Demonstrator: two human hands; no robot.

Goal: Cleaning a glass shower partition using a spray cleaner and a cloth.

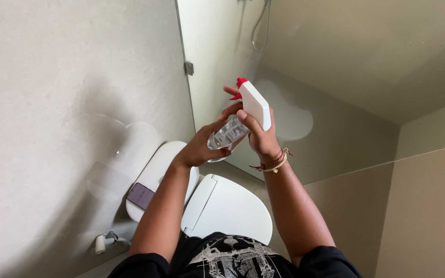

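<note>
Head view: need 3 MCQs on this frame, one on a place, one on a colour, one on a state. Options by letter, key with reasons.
1. Where does the phone lie?
A. on the toilet tank
B. on the floor
C. in the right hand

2. What colour is the nozzle tip of the spray bottle?
A. blue
B. red
C. green

3. How is the toilet lid?
A. raised against the tank
B. removed
C. closed

Key:
1 A: the dark phone rests on the white tank top, left of the left arm.
2 B: the tip and trigger are red on a white spray head.
3 C: the white lid lies flat over the bowl, below the left hand and right hand, which both hold the clear bottle.
</note>
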